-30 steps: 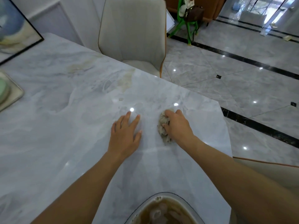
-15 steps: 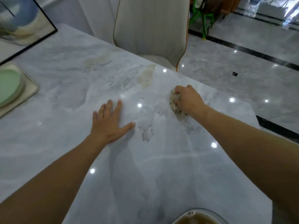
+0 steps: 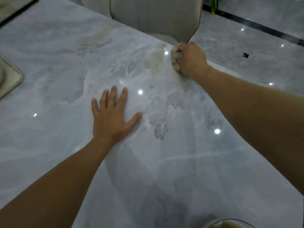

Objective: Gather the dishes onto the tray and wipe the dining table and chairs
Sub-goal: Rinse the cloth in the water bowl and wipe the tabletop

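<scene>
Gripping a crumpled greyish cloth, the right hand sits at the far edge of the marble dining table. Its fingers are curled tight round the wad, knuckles up. The cloth is pressed onto the tabletop beneath the fist, with folds showing on the hand's left side. This spot is just in front of the right side of the beige chair, which stands close against the table's far side.

A brownish stain lies on the surface just beside the cloth, to its left. A fainter yellowish mark shows farther left.

The left hand lies flat on the tabletop, palm down, fingers straight and spread, thumb out to the right; it holds nothing. It is well apart from the right hand and nearer the person. Between the two hands a patchy wet film with irregular edges covers the marble.

One corner of a pale tray enters at the left edge of the view, resting on the table; its contents cannot be made out. Part of a bowl holding brownish liquid shows at the bottom edge, near the right forearm. Glossy grey floor tiles with a dark border strip lie beyond the table.
</scene>
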Demonstrator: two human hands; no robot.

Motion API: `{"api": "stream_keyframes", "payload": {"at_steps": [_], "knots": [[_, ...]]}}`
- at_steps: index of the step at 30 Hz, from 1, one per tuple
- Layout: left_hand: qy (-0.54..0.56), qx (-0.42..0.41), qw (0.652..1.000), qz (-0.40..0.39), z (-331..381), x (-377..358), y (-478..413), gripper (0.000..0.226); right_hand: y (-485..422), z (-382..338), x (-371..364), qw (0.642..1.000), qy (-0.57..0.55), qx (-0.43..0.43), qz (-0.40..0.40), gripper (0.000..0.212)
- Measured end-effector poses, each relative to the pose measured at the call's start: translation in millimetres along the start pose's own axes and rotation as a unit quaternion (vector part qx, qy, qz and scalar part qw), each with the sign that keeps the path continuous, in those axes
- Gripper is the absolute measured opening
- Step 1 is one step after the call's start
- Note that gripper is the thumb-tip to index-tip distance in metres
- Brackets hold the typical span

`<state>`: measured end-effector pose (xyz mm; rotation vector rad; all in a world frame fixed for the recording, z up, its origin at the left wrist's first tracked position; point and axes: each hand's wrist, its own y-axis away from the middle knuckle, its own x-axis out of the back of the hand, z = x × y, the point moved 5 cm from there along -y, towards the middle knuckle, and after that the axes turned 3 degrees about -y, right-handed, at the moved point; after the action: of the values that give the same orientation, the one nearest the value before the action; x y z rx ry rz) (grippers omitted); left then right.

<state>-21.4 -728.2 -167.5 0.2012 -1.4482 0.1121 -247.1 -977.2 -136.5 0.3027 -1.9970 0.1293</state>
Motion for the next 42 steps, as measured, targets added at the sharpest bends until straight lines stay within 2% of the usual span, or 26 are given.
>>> {"api": "stream_keyframes", "payload": {"at_steps": [6,11,15,20,25,32,38,42], "knots": [[0.007,0.000,1.000,0.028,-2,-1,-1,0.085,-19,-22,-6,0.999,0.022,0.018,0.016,0.032],[0.012,0.001,0.999,0.036,-3,-2,-1,0.083,-47,-21,-25,0.998,0.015,0.058,0.017,0.051],[0.017,0.002,0.999,0.028,-5,-3,-2,0.083,-42,-44,-12,0.997,0.041,0.070,-0.010,0.028],[0.016,0.004,1.000,0.026,-6,-4,-2,0.082,-43,-57,-5,0.988,0.040,0.143,-0.038,0.044],[0.018,0.003,0.999,0.028,-5,-4,-2,0.081,-38,-83,-9,0.981,0.064,0.172,-0.064,0.063],[0.020,0.004,0.999,0.026,-7,-4,-3,0.079,-42,-100,-13,0.963,0.106,0.209,-0.137,0.063],[0.025,0.002,0.999,0.031,-7,-3,-1,0.076,-29,-99,-24,0.949,0.112,0.259,-0.142,0.071],[0.022,-0.001,0.999,0.035,-6,-3,0,0.074,-13,-95,-29,0.946,0.086,0.279,-0.141,0.062]]}}
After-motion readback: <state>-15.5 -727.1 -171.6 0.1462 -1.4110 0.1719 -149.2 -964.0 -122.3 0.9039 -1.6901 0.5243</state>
